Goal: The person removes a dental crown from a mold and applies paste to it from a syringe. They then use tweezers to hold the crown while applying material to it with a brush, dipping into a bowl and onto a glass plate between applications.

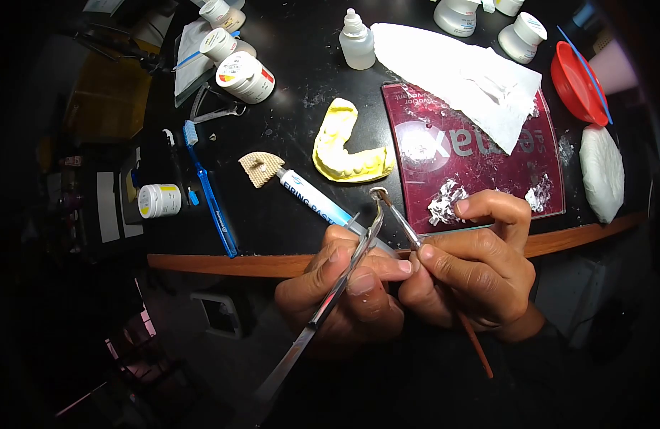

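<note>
My left hand [340,282] is closed round long metal tweezers [328,304], whose tips point away from me. A small pale piece [378,191] sits at those tips; it is too small to name for certain. Between thumb and fingers, my right hand [484,272] pinches a thin brush [400,222] with a metal ferrule and a reddish-brown handle. Its bristle end meets the small piece. The two hands touch near the table's front edge. Behind my left hand lies a syringe labelled firing paste [312,198], partly hidden. A yellow dental model [333,157] lies just beyond.
A dark red slab [423,171] bears white smears and a white tissue [451,68]. Around stand a dropper bottle [357,46], a white jar [245,76], another jar [159,201] and a red bowl [573,82]. A blue toothbrush [212,204] and honeycomb tray [260,169] lie left.
</note>
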`<state>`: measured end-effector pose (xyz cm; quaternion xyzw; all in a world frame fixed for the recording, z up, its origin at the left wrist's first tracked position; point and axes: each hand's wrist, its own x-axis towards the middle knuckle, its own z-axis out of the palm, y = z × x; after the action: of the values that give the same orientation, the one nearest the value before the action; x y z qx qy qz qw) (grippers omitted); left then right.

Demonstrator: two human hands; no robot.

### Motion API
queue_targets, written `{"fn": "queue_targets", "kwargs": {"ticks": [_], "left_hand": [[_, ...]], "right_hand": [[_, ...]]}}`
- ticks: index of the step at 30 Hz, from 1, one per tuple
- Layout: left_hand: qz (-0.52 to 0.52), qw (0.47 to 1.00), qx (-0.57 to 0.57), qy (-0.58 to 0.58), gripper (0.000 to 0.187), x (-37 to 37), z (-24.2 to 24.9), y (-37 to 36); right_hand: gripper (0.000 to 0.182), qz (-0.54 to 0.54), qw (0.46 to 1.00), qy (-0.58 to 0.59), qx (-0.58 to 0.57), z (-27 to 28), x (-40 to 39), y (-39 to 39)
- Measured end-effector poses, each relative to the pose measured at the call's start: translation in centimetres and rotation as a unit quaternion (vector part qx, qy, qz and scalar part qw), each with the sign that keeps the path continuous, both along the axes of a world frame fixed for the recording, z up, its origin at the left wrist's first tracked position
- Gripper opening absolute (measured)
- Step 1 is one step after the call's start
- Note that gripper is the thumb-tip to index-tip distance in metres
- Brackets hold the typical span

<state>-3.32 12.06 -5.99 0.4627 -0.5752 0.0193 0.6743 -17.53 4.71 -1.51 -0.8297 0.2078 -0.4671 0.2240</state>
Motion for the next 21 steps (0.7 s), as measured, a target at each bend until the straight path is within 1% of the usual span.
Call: {"fn": "queue_targets", "kwargs": {"ticks": [21], "left_hand": [[-0.007,1.0,0.004,0.008,0.03,-0.01,0.16,0.0]], "right_hand": [[0.017,-0.006,1.0,0.0,-0.001,-0.03,0.1,0.07]]}}
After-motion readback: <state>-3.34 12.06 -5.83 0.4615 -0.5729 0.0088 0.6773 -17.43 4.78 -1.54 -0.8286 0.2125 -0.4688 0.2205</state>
